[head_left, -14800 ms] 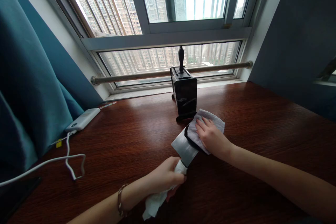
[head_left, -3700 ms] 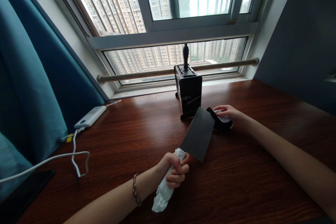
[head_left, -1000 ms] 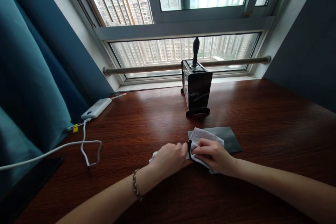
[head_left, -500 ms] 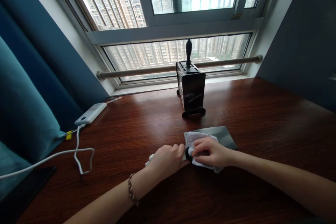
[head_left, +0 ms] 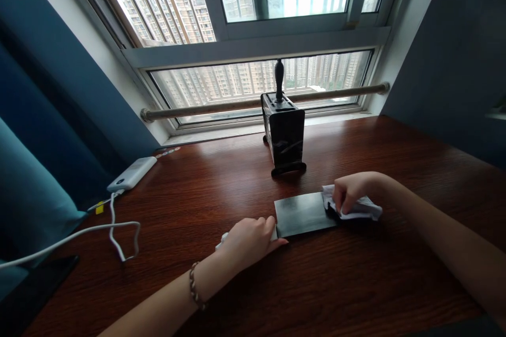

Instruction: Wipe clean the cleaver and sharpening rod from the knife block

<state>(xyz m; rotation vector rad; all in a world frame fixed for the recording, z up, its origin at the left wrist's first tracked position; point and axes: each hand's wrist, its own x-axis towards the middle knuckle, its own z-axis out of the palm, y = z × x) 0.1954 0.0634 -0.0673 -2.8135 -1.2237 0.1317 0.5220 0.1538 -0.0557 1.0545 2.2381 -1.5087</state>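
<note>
A cleaver lies flat on the table, its broad grey blade [head_left: 302, 214] pointing right. My left hand [head_left: 250, 239] is wrapped round its pale handle [head_left: 221, 242], most of which is hidden under the palm. A white cloth [head_left: 366, 207] with a dark patch or edge covers the blade's right end. My right hand [head_left: 351, 189] pinches this cloth from above, pressing it over the tip end with bent fingers.
A black knife block [head_left: 288, 137] with one dark handle [head_left: 279, 76] upright stands beyond the blade. At left lie a white power bank [head_left: 132, 174], its white cable [head_left: 114, 231] and a dark flat object [head_left: 37, 295]. Blue curtains [head_left: 35, 168] hang beside the window.
My right hand has slid the cloth rightward along the blade, from near the handle to the far end, uncovering the blade's middle. My left hand has stayed on the handle.
</note>
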